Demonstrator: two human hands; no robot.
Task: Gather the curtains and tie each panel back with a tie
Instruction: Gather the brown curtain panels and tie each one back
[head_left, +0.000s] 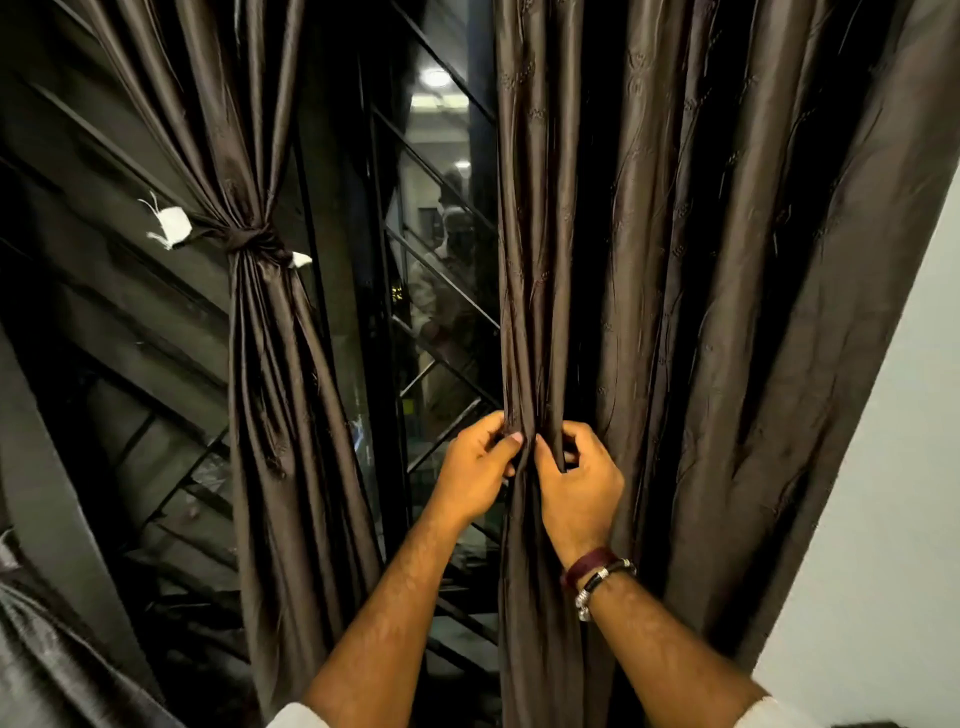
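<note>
At lower centre of the frame, the left hand and right hand pinch folds of the untied right curtain panel. At centre left, the left curtain panel hangs cinched by a tie.

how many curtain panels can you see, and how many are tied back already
2 panels. The left panel is already tied back with a knotted tie. The right panel hangs loose; the left hand and right hand pinch its inner edge. More may lie outside the view.
</note>
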